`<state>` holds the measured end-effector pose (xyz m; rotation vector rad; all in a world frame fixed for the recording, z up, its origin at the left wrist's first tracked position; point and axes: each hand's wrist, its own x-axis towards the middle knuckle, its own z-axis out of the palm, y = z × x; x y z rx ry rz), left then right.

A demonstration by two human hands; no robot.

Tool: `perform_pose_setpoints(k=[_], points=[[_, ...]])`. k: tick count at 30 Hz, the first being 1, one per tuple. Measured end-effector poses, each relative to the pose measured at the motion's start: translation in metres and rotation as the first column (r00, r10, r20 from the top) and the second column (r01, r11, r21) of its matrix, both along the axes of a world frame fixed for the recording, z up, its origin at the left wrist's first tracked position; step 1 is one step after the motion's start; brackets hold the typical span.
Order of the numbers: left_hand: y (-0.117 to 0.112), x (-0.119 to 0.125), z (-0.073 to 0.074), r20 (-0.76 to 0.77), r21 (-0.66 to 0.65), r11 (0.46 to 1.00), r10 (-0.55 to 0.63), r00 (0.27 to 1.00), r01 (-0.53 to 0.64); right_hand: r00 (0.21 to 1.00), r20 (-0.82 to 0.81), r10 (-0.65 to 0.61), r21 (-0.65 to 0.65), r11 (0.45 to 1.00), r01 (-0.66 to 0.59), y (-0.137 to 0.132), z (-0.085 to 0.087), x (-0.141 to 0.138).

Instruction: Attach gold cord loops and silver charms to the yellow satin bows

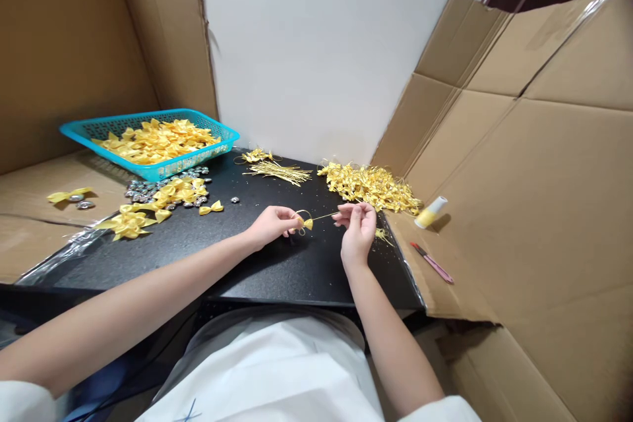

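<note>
My left hand (273, 224) pinches a small yellow ribbon bow (306, 223) just above the black table (277, 264). A thin gold cord (324, 216) runs from the bow to my right hand (358, 227), whose fingers are closed on the cord's other end. The cord forms a small loop at the bow. Both hands hover near the table's middle front, about a hand's width apart.
A turquoise basket (79, 134) of yellow bows stands at the back left. Loose bows (173, 194) and silver beads (141, 191) lie beside it. Cut gold cords (279, 171) and a pile of finished bows (370, 186) lie at the back. A small tube (430, 212) and a red tool (431, 262) rest on the cardboard to the right.
</note>
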<state>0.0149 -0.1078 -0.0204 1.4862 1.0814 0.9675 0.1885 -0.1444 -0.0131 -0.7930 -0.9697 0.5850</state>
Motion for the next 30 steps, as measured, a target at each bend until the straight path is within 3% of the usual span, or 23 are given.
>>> perform_pose_setpoints(k=[5, 13, 24, 30], points=[[0.003, -0.001, 0.000, -0.002, -0.054, 0.996, -0.077, 0.997, 0.076, 0.995, -0.050, -0.083, 0.005, 0.996, 0.084, 0.004, 0.000, 0.005], [0.001, -0.003, 0.003, 0.014, -0.076, 0.989, -0.125, 0.992, 0.126, 0.999, -0.034, -0.025, -0.011, 1.000, 0.025, 0.002, -0.003, 0.000], [0.004, -0.001, 0.000, 0.026, -0.118, 0.990, -0.070, 0.997, 0.073, 0.998, -0.057, -0.005, 0.010, 1.000, 0.005, 0.002, -0.001, 0.003], [0.003, 0.002, 0.001, 0.005, -0.139, 0.990, -0.022, 1.000, 0.022, 0.996, -0.051, 0.071, 0.072, 0.995, -0.067, -0.003, 0.015, 0.009]])
